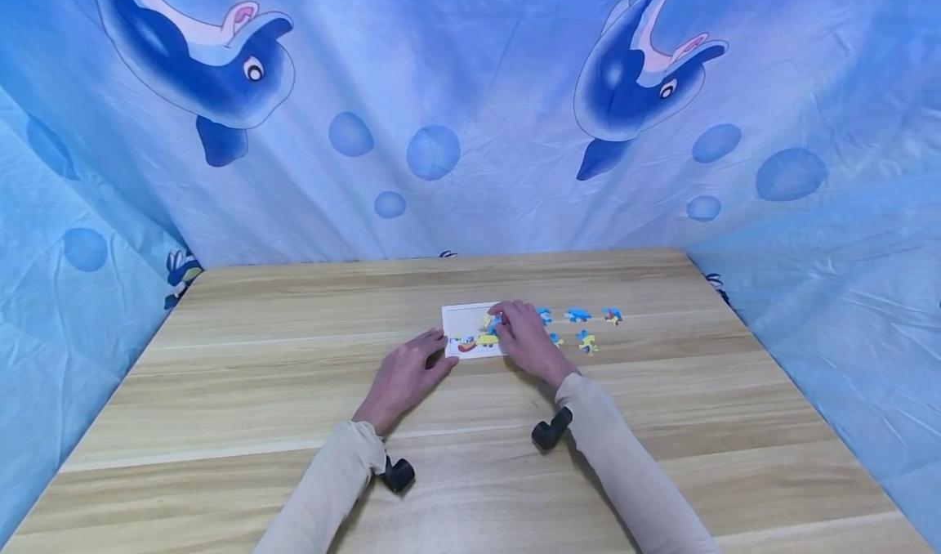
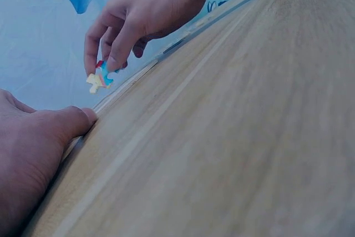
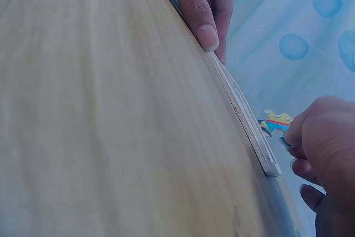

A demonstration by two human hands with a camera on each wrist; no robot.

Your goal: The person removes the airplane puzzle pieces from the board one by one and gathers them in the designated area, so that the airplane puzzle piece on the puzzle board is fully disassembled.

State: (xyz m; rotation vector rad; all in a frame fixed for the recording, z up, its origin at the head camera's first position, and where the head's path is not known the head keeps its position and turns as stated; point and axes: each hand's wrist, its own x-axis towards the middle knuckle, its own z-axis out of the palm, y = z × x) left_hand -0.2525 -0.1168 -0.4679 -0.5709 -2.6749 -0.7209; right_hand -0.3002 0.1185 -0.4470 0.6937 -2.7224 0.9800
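Note:
A white puzzle board [image 1: 465,320] lies on the table, with a colourful picture partly filled in along its lower side. My left hand [image 1: 404,376] rests at the board's left edge, its thumb touching the near corner. Above the board, my right hand [image 1: 529,340] pinches a puzzle piece [image 2: 101,78] coloured yellow, blue and red between thumb and fingers. In the right wrist view that puzzle piece [image 3: 277,120] is held tilted, apart from the board. The right hand hides the board's right part in the head view.
Right of the board lie several loose puzzle pieces, among them a blue one [image 1: 577,314], a blue and red one [image 1: 613,315] and a yellow and blue one [image 1: 586,341]. A blue dolphin-print curtain [image 1: 500,129] hangs behind the wooden table [image 1: 294,390].

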